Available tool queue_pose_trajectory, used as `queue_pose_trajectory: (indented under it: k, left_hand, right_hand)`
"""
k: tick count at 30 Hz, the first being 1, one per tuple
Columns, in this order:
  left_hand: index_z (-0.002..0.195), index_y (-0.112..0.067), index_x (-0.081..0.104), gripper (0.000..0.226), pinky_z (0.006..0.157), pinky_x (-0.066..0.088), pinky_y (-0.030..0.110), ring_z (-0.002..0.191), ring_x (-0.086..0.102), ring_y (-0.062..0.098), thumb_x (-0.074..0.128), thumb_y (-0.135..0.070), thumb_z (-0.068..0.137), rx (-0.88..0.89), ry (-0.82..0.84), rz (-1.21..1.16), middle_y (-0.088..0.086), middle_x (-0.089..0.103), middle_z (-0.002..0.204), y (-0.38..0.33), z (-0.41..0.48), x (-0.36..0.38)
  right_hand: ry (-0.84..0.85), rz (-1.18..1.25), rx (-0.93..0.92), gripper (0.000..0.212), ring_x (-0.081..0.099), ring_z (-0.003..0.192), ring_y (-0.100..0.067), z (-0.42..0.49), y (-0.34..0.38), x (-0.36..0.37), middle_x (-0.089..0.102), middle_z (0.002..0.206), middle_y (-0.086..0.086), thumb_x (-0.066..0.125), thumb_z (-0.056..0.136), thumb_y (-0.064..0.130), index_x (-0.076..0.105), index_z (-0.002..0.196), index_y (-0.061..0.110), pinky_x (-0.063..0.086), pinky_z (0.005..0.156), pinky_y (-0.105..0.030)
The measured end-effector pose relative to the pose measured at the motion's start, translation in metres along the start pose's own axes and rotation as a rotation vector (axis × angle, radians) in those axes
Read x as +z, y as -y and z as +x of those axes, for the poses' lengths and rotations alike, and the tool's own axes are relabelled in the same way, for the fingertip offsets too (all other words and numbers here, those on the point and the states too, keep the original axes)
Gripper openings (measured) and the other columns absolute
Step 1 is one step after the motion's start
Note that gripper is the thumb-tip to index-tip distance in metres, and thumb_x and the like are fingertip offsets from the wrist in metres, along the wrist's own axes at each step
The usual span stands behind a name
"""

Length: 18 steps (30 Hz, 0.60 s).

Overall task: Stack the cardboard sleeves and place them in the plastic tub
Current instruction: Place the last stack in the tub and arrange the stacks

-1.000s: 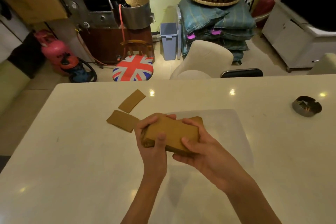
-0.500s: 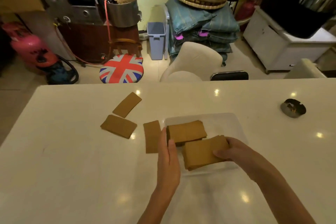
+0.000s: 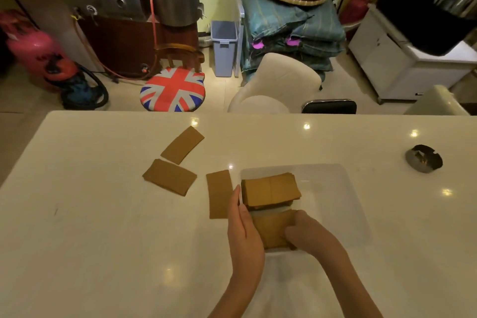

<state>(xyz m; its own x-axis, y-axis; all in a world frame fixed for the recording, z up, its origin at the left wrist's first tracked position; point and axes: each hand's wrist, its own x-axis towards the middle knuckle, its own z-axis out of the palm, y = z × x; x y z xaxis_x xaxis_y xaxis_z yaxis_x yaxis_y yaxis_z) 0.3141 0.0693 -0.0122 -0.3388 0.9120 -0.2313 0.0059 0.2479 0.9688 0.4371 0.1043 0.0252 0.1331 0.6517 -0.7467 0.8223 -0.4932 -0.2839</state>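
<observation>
A clear plastic tub (image 3: pixel 335 188) sits on the white table. Inside it, at the left, lies a stack of brown cardboard sleeves (image 3: pixel 271 190). A second stack of sleeves (image 3: pixel 271 230) lies in the tub's near left corner, and my right hand (image 3: pixel 307 236) grips its right end. My left hand (image 3: pixel 242 230) rests flat and upright against that stack's left side at the tub wall, fingers straight. Three loose sleeves lie on the table left of the tub: one beside the tub (image 3: pixel 219 193), one further left (image 3: pixel 169 177), one behind it (image 3: pixel 182 144).
A small dark metal ashtray (image 3: pixel 423 161) stands at the right of the table (image 3: pixel 103 240). Beyond the far edge are a flag-patterned stool (image 3: pixel 172 89), a cream chair (image 3: pixel 278 82) and a black chair back (image 3: pixel 329 106).
Both hands held one stack above the tub a second ago. It now lies low in the tub's near left corner, beside another stack. My right hand has pushed it leftward toward my left hand.
</observation>
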Motion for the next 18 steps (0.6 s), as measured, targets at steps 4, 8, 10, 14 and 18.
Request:
queue_pose_trajectory:
  k: [4,8,10,14,18]
  left_hand:
    - [0.149,-0.033,0.035,0.048,0.093,0.03,-0.008,0.122,0.032,-0.029,0.025,-0.036,0.103,-0.002,-0.007,0.005,-0.027,0.04,0.142,0.003,0.001,0.0]
    - [0.142,-0.045,0.03,0.04,0.097,0.03,-0.005,0.115,0.029,-0.038,0.027,-0.029,0.106,0.001,0.015,0.034,-0.041,0.034,0.135,0.0,0.0,-0.002]
    - [0.142,-0.045,0.03,0.04,0.097,0.031,-0.005,0.113,0.029,-0.039,0.027,-0.026,0.107,0.007,0.026,0.035,-0.042,0.033,0.133,-0.002,0.0,-0.002]
    - [0.144,-0.039,0.033,0.041,0.093,0.027,-0.01,0.116,0.029,-0.038,0.029,-0.021,0.108,0.03,0.018,0.037,-0.037,0.037,0.137,-0.002,0.0,-0.002]
    - [0.147,-0.036,0.034,0.042,0.095,0.027,-0.009,0.124,0.032,-0.028,0.029,-0.023,0.108,0.049,0.006,0.054,-0.03,0.039,0.143,0.0,0.0,-0.002]
  right_hand:
    - [-0.056,-0.074,-0.003,0.029,0.054,0.092,-0.02,-0.004,0.002,0.004,0.05,0.096,0.0,0.049,0.085,0.023,0.046,0.111,0.012,0.045,0.079,-0.03]
    - [-0.138,-0.113,-0.037,0.028,0.051,0.094,-0.023,-0.005,-0.003,0.006,0.048,0.114,-0.009,0.05,0.089,0.021,0.044,0.113,0.009,0.042,0.077,-0.03]
    - [-0.148,-0.092,-0.062,0.021,0.052,0.089,-0.021,-0.007,-0.007,0.004,0.052,0.106,-0.007,0.053,0.088,0.021,0.044,0.104,0.012,0.042,0.071,-0.027]
    - [-0.091,-0.148,-0.108,0.024,0.061,0.09,-0.019,-0.01,-0.004,0.0,0.062,0.098,-0.002,0.057,0.089,0.032,0.06,0.102,0.012,0.038,0.058,-0.021]
    - [-0.052,-0.165,-0.129,0.03,0.061,0.092,-0.019,-0.013,-0.008,-0.007,0.061,0.095,-0.001,0.057,0.089,0.038,0.06,0.104,0.012,0.038,0.059,-0.022]
